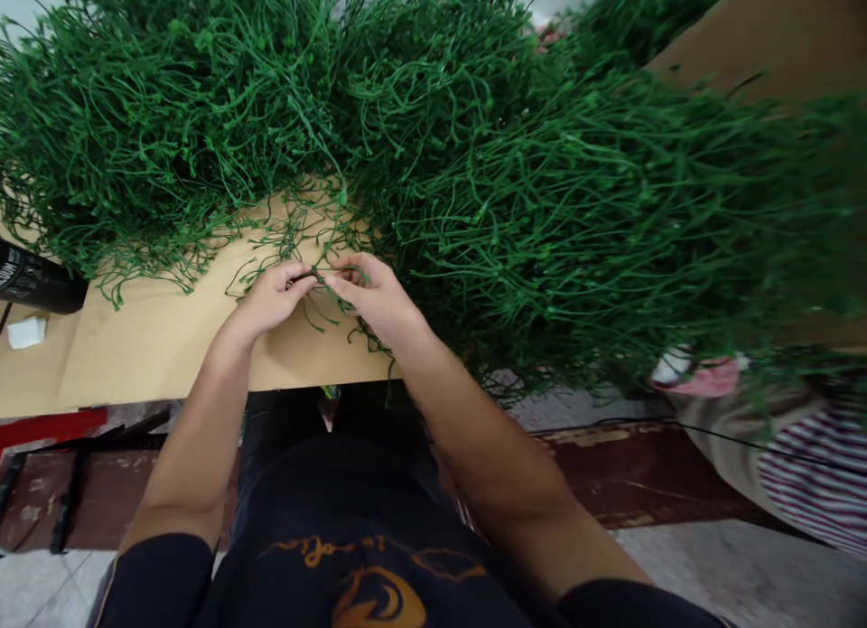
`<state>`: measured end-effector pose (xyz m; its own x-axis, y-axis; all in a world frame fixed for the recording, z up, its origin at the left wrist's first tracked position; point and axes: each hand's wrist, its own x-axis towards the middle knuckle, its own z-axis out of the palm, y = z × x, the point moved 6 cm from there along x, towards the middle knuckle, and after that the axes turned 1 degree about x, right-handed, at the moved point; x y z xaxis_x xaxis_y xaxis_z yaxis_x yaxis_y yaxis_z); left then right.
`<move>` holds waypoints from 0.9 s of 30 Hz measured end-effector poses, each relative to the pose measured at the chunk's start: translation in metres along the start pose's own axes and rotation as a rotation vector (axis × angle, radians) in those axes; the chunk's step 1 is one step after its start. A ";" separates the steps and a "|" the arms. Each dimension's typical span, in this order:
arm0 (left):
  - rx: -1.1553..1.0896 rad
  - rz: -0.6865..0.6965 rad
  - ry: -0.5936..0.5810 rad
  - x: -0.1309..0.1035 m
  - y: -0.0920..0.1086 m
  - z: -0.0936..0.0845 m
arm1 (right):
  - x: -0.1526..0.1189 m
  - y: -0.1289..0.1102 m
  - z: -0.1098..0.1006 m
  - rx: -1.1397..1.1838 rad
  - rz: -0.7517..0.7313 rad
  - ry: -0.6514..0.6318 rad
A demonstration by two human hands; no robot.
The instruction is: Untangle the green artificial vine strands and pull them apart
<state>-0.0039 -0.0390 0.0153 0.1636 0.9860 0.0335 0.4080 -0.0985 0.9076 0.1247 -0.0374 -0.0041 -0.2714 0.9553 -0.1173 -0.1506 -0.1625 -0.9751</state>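
Head view: a single thin green sprig (323,280) is pinched between the fingertips of both hands, just above the tabletop (155,339) and at the near fringe of the heap. The left hand (275,295) is curled, thumb and forefinger closed on one end of the sprig; the right hand (369,295) is closed on the other end, its fingers bent inward towards the left. The step in hand is judged to be the separating or fitting of one strand drawn from the mass. A fine, two-handed pull or twist is called for next, with care that neighbouring strands are not dragged along, since they are tangled together.

The large heap of green stems (474,176) is spread across most of the tabletop and hangs over its near edge on the right. The stems are wiry, thin and curling, with small knobs along them; a plastic, slightly glossy look is given. The tabletop is smooth, pale brown and flat, like board or card. A dark cylindrical object (37,280) lies at the left edge, and a small white block (27,332) just beside it. Striped and pink cloth (806,465) is seen at lower right, below the stems.
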 end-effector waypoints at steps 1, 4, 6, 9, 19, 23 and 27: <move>0.015 0.011 0.022 0.001 0.000 -0.002 | 0.001 0.000 -0.001 -0.072 -0.035 0.000; 0.097 0.018 0.025 0.003 -0.005 -0.002 | 0.002 -0.001 0.002 -0.297 -0.145 -0.053; 0.170 -0.008 -0.007 0.004 -0.012 -0.001 | 0.000 -0.003 0.004 -0.388 -0.194 -0.082; 0.243 0.004 -0.037 0.006 -0.020 0.001 | -0.009 -0.011 0.005 -0.503 -0.273 -0.041; 0.462 0.170 0.062 0.006 -0.012 0.011 | -0.042 -0.028 0.003 -0.839 -0.491 0.082; 0.382 0.053 0.121 0.006 -0.017 0.004 | -0.038 -0.031 -0.005 -0.824 -0.476 0.059; 0.134 -0.005 0.056 0.004 -0.020 0.003 | -0.020 -0.024 -0.016 -0.647 -0.294 -0.027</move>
<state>-0.0087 -0.0335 -0.0038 0.1120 0.9921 0.0556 0.5257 -0.1067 0.8439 0.1490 -0.0484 0.0185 -0.3313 0.9292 0.1640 0.3712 0.2882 -0.8827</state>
